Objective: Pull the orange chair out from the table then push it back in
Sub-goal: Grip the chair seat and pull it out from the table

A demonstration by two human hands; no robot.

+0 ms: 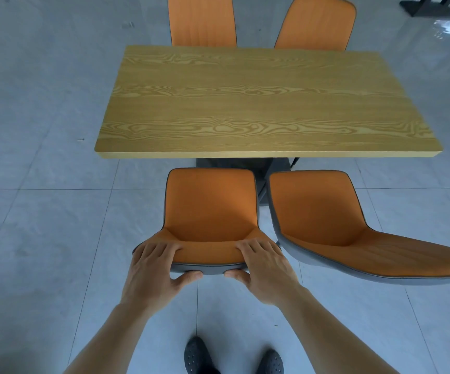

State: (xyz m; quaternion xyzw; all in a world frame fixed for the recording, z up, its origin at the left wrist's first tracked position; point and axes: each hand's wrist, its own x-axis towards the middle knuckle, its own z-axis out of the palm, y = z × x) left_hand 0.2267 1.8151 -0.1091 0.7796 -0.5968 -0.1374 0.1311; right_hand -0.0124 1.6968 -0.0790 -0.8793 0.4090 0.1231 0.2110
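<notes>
An orange chair (210, 206) with a grey back shell stands in front of me, its seat clear of the near edge of the wooden table (267, 103). My left hand (150, 271) grips the top of the backrest at its left end, fingers over the orange front, thumb on the grey back. My right hand (264, 271) grips the same top edge at its right end in the same way. A gap of floor shows between the seat's front and the table edge.
A second orange chair (334, 220) stands close on the right, angled outward. Two more orange chairs (202, 20) stand at the table's far side. A dark table base (429, 6) is at the top right. My dark shoes (196, 357) are on grey floor tiles.
</notes>
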